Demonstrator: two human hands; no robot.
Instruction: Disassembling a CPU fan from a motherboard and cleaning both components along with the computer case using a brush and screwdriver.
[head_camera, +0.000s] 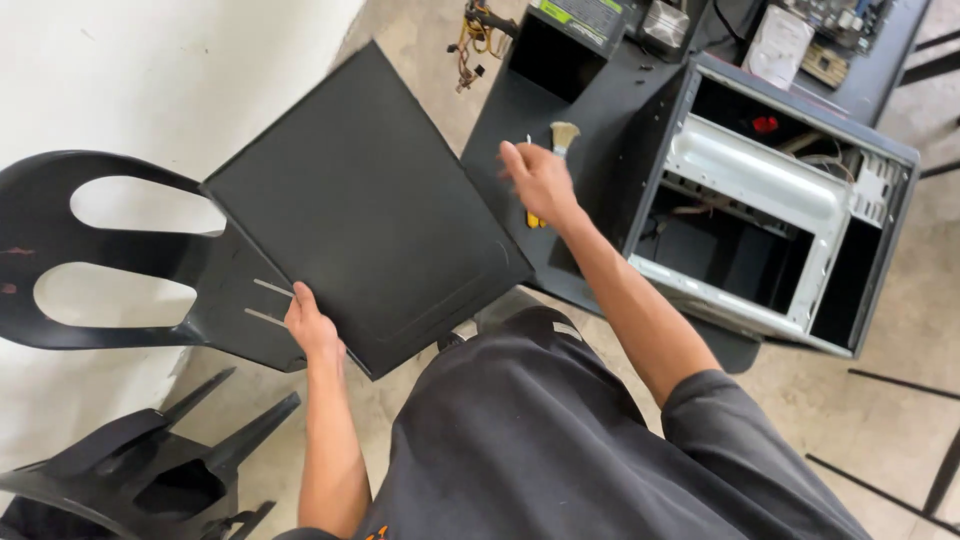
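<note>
Two hands, one panel, one brush.
Left hand gripped the panel by its corner; right hand, fingers half-curled, touched the brush at the table edge.

Panel lies on chair, left of open case.

Green-and-white label atop the dark power-supply box, far end

The left hand sits near and low, forearm running straight up from the lower edge, fingers curled closed in a grip. The right hand reaches farther out, arm extended diagonally from the right shoulder, fingers loosely bent, slightly blurred.
</note>
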